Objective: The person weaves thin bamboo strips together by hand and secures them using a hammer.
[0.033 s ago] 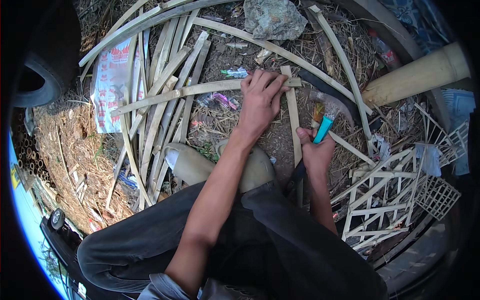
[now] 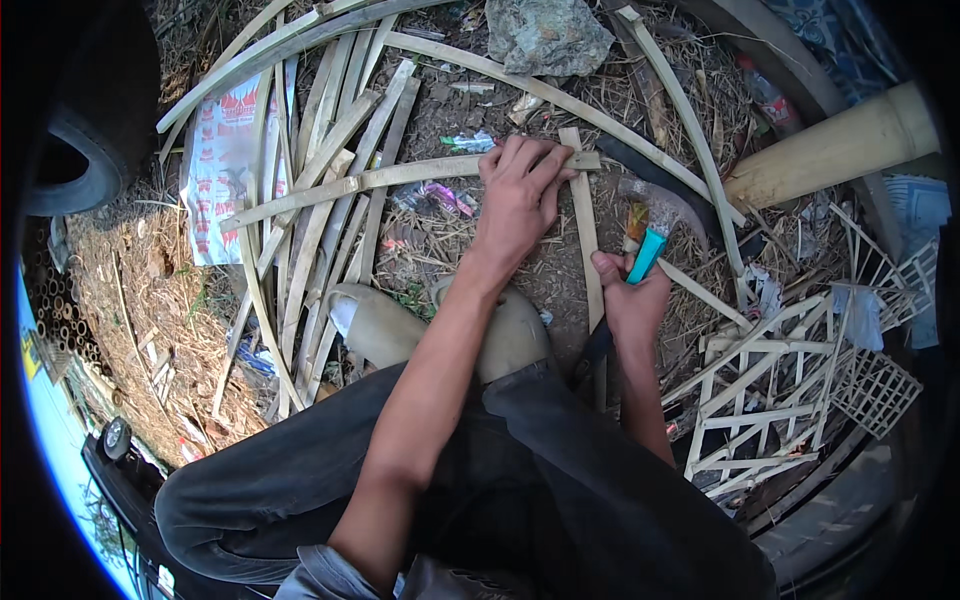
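My left hand is closed over the spot where two bamboo strips cross. One is a long pale bamboo strip running out to the left; the other, a shorter upright bamboo strip, comes down toward my feet. My right hand is wrapped around a tool with a turquoise end; a dark part shows below the fist, and its working end cannot be made out. A small amber-coloured object sits just above the turquoise end. My shoes are planted close below the long strip.
Loose bamboo strips lie piled at the left over a printed plastic sheet. A grey rock sits at the far side. At the right are a thick bamboo pole and a lattice of nailed or woven strips. Straw and litter cover the soil.
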`<state>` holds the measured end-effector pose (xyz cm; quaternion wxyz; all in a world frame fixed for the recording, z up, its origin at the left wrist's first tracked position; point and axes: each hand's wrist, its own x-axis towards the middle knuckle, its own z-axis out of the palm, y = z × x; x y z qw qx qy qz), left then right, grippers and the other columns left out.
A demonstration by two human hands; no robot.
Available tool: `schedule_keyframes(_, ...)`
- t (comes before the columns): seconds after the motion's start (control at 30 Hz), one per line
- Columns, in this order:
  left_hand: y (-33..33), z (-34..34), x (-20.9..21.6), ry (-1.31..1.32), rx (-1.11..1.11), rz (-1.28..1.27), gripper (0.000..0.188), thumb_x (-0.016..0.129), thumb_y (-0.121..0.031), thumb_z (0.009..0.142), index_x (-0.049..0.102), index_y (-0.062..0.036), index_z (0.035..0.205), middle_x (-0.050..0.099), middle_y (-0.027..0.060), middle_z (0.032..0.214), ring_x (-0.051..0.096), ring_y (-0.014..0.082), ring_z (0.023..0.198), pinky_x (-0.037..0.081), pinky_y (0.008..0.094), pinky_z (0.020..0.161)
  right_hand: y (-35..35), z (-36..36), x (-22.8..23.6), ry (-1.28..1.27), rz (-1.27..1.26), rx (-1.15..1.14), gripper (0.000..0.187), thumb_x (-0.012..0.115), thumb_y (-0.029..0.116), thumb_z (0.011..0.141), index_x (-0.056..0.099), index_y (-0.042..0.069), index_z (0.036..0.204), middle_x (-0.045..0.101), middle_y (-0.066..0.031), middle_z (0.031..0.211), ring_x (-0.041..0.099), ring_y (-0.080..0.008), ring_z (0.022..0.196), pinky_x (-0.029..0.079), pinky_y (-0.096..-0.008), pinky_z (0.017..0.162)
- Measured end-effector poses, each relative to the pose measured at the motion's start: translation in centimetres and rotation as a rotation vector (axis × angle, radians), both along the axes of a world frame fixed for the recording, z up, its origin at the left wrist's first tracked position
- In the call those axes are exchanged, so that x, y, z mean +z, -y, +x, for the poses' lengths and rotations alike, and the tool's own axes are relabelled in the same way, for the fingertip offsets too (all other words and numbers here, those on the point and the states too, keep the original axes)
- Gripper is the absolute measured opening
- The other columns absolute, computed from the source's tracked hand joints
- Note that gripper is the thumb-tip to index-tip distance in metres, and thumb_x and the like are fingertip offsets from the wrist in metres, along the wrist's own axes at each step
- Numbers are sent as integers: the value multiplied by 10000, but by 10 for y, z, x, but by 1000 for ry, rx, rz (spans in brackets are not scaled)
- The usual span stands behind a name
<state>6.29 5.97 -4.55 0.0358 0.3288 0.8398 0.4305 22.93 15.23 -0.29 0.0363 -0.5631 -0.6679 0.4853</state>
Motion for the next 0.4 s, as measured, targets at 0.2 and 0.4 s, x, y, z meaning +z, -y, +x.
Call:
schedule_keyframes(0.2,7,-3,-4,-20,1,-7,276,803,-86,858,756,-81,1129,697,43,1072,639,224,1022,377,382,945,5,-11,10,162,153,89,224,902,149,815,750,-14,842,696,-81,673,657,-190,622,516,-353,650)
schedule_keyframes(0.4,5,-5,-4,-10,26,3,290,793,-69,866,747,-85,1152,694,48,1086,633,225,1038,382,409,979,23,-17,31,220,197,293,383,918,221,814,753,32,1103,790,-114,893,721,-247,646,593,-401,721)
